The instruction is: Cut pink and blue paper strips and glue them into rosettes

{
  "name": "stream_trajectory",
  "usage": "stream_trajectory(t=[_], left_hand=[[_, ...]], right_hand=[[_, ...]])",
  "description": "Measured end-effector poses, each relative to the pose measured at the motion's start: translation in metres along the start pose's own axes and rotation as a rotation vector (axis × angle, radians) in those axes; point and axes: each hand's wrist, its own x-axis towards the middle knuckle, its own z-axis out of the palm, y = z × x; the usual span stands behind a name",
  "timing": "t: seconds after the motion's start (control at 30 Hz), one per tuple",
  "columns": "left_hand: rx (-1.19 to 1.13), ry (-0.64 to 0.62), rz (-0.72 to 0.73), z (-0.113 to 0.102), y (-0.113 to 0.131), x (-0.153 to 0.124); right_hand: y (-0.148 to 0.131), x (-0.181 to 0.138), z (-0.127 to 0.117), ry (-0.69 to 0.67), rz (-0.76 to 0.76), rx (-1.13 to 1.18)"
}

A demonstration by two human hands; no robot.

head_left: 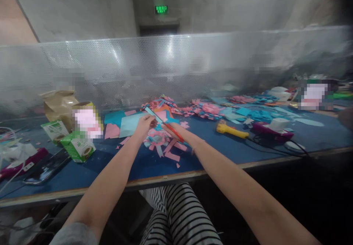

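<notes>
My left hand (145,124) is pinched on a light blue paper strip (153,115) that slants up and to the left above the blue table (82,171). My right hand (172,128) is closed round red-handled scissors (176,133), whose blades meet the strip. Right below both hands lies a heap of pink and blue paper scraps (162,144). A light blue paper sheet (131,124) and a pink sheet (111,131) lie flat just left of my left hand.
Green and white cartons (78,146) and a brown paper bag (59,107) stand at the left. A yellow tool (231,129), a purple device with a white block (271,127) and black cables lie at the right. Piles of cut paper flowers (204,109) line the perforated metal screen (176,65).
</notes>
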Motion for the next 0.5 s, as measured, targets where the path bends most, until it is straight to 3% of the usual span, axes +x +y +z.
stream_trajectory(t=[0.3,0.5], left_hand=[[-0.045,0.017,-0.023,-0.0005,0.0012,0.0009],[-0.051,0.132,0.033,-0.0046,0.0001,0.0064]], right_hand=[[0.0024,0.0061,0.0024,0.041,0.025,-0.119],[0.0009,0.0065,0.0045,0.054,0.028,-0.125]])
